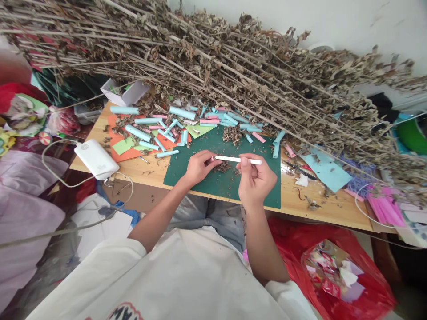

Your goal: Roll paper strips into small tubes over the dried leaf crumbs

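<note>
My right hand (256, 181) is closed round a slim white stick (230, 158), which looks like a pen or thin rod and lies nearly level. The stick's far end meets the fingertips of my left hand (200, 168). Those fingers are pinched together, and what they hold at the tip is too small and covered to name. Both hands are above a green cutting mat (180, 171). Crumbled dry leaves (222, 166) lie on the mat just beneath the stick.
Rolled blue paper tubes (182, 113) and pink ones (258, 137) are strewn behind the mat. Dried leafy stalks (213, 66) stretch across the back. A white power bank (96, 159) with a cable sits left. A red bag of litter (290, 249) is below right.
</note>
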Demonstrator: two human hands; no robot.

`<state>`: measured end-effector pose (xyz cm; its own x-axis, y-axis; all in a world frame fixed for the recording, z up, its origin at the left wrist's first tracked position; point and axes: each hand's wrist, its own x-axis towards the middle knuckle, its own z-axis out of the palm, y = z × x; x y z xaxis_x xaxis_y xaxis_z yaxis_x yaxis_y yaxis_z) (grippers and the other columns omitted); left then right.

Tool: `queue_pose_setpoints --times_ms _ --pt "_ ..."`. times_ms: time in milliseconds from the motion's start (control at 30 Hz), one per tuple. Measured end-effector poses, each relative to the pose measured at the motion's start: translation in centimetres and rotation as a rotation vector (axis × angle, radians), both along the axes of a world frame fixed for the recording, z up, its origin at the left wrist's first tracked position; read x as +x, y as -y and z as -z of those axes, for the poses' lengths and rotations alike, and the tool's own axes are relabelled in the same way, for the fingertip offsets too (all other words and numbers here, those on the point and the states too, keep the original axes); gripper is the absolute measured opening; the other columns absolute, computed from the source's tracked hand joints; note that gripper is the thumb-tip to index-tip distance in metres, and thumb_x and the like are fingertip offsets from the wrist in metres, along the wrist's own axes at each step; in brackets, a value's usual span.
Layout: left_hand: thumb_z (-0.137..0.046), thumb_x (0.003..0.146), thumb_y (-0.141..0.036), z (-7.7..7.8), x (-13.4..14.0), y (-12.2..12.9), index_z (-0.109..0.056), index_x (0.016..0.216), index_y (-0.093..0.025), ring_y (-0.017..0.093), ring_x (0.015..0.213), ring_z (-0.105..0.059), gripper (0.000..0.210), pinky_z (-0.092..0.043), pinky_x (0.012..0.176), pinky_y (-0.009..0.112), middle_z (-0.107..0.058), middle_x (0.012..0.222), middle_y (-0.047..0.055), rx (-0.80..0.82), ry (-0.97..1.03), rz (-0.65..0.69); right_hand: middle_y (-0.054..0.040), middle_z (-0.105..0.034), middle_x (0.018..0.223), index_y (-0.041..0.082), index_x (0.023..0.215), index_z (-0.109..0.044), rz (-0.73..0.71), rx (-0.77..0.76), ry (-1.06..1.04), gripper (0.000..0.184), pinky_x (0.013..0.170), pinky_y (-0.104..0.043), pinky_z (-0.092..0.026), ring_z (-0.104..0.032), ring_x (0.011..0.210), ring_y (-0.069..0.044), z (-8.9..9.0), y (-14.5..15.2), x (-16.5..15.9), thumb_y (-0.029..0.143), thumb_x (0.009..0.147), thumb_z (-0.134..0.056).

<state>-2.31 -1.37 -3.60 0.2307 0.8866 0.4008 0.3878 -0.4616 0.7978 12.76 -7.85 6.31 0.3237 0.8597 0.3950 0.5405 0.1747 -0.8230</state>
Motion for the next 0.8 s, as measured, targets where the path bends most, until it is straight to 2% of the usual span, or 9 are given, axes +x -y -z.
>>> queue_pose_setpoints --times_ms 133,467,667,800 --pt "-0.061 0.091 -0.048 0.0 0.0 0.0 -0.066 0.079 -0.016 0.012 0.064 -0.050 0.034 -0.037 0.060 0.024 -0.057 0.069 0.001 -0.005 -0.020 0.002 -0.0029 -0.070 0.075 0.023 0.092 -0.068 -0.045 0.031 0.129 0.028 0.066 -0.029 -0.054 -0.067 0.066 -0.016 -0.6 -0.2 -0.3 0.044 0.096 -0.051" --pt "-0.060 0.092 -0.044 0.3 0.0 0.0 -0.068 0.086 -0.017 0.013 0.067 -0.054 0.029 -0.038 0.063 0.024 -0.062 0.075 0.003 -0.014 -0.037 0.027 -0.0035 -0.071 0.078 0.022 0.087 -0.066 -0.096 0.052 0.276 0.026 0.066 -0.027 -0.049 -0.063 0.065 -0.014 -0.2 -1.5 -0.6 0.038 0.098 -0.049" --pt "-0.060 0.092 -0.041 0.6 -0.1 -0.2 -0.063 0.076 -0.016 0.013 0.065 -0.051 0.030 -0.035 0.061 0.024 -0.058 0.070 0.001 0.005 -0.079 0.025 -0.0033 -0.071 0.080 0.021 0.088 -0.065 -0.316 -0.099 0.395 0.023 0.069 -0.027 -0.046 -0.063 0.071 -0.016 0.0 -4.1 -0.9 0.034 0.097 -0.047" --pt "-0.058 0.093 -0.039 0.7 -0.1 -0.3 -0.062 0.074 -0.016 0.012 0.063 -0.050 0.030 -0.034 0.060 0.023 -0.058 0.069 0.001 0.009 -0.073 0.010 -0.0038 -0.071 0.083 0.020 0.086 -0.065 -0.395 -0.162 0.442 0.020 0.069 -0.026 -0.043 -0.062 0.073 -0.017 0.3 -4.9 -1.1 0.029 0.096 -0.049"
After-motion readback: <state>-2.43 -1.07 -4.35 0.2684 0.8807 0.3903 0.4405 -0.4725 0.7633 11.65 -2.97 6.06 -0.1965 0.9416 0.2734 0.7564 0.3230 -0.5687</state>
